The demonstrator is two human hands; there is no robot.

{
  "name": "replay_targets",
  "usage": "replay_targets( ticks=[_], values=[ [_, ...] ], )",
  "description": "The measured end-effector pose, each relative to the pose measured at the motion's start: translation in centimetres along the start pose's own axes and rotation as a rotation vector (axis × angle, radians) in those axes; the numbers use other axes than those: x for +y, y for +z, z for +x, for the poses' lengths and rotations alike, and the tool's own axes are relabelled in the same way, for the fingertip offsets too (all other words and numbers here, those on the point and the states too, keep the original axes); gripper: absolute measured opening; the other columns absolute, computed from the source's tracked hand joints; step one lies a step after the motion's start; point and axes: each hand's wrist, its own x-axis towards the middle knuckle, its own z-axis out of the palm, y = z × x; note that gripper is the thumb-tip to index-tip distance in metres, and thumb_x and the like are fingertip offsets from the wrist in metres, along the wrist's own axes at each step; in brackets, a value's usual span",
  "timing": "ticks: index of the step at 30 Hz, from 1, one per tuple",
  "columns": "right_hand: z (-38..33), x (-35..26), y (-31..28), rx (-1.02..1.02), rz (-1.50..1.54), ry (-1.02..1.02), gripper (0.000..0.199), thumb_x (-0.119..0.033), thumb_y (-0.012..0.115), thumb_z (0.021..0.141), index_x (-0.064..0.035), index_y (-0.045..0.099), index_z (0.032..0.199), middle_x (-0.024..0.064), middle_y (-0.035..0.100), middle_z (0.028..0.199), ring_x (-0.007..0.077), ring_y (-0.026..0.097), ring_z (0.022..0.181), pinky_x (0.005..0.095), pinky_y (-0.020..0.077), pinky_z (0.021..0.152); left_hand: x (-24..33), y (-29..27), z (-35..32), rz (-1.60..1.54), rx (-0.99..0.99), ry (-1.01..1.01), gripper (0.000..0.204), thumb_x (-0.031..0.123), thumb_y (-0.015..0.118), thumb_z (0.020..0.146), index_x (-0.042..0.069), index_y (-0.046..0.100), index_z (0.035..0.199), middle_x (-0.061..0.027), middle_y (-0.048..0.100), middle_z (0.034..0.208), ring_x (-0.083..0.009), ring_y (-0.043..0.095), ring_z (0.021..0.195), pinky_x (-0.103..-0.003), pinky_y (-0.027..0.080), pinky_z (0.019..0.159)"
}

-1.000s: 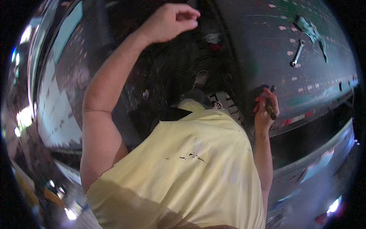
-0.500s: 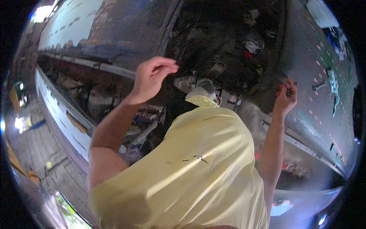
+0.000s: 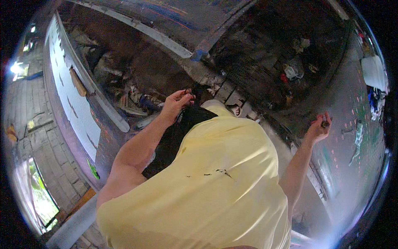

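My left hand (image 3: 177,107) is out in front of me with its fingers curled and pinched together. Dark bits show at its fingertips, too small to name, against the dark ground and my dark legwear. Out to the right, my right hand (image 3: 318,129) is closed around a small, dark, roundish object (image 3: 325,124), mostly covered by the fingers. Close beyond that hand lies a long panel surface (image 3: 344,166) with worn green and pink spots. A small bar-shaped piece (image 3: 347,132) and a strip of pale green cloth (image 3: 357,139) rest on it.
Ahead is a dark surface with a pale edge strip (image 3: 166,39). Litter lies below, including crumpled clear plastic (image 3: 293,72) and a red scrap (image 3: 284,77). At left, a white-topped bench (image 3: 62,66) carries a wooden block (image 3: 77,81), beside a brick floor (image 3: 29,120).
My view has turned, bringing the left bench and brick floor further in. My left hand has come down, its fingers more closed. The right hand stays closed and sits lower in the picture.
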Motion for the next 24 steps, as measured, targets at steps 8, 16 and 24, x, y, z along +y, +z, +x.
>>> replay_targets(
  ticks=[8, 16, 24],
  values=[
    [0.5, 0.6, 0.0, 0.041, -0.035, 0.051, 0.034, -0.002, 0.066, 0.103, -0.0078, 0.083, 0.133, 0.005, 0.08, 0.101, 0.0108, 0.066, 0.073, 0.0293, 0.0544, 0.061, -0.9, -3.8, 0.2, -0.043, -0.159, -0.062, 0.054, 0.02, 0.08, 0.109, -0.001, 0.061, 0.156, -0.0141, 0.082, 0.121, -0.0227, 0.079, 0.111, -0.039, 0.062, 0.101],
    [1.6, 1.6, -0.6, 0.023, -0.109, -0.026, 0.034, -0.009, 0.07, 0.103, -0.0086, 0.081, 0.135, 0.007, 0.081, 0.106, 0.0147, 0.068, 0.076, 0.0325, 0.0573, 0.067, 0.0, -7.2, -0.7, -0.186, -0.215, -0.055, 0.071, 0.008, 0.087, 0.097, -0.002, 0.055, 0.16, -0.006, 0.079, 0.1, -0.0261, 0.08, 0.112, -0.041, 0.059, 0.11],
    [3.2, 4.9, -0.7, 0.017, -0.008, -0.081, 0.038, -0.007, 0.073, 0.1, -0.0071, 0.08, 0.137, 0.0069, 0.082, 0.111, 0.0172, 0.071, 0.082, 0.0352, 0.0583, 0.069, 0.1, -11.1, 0.1, -0.041, -0.244, -0.088, 0.071, 0.002, 0.089, 0.093, -0.005, 0.057, 0.157, -0.0023, 0.076, 0.095, -0.0224, 0.079, 0.108, -0.042, 0.057, 0.113]
  ],
)
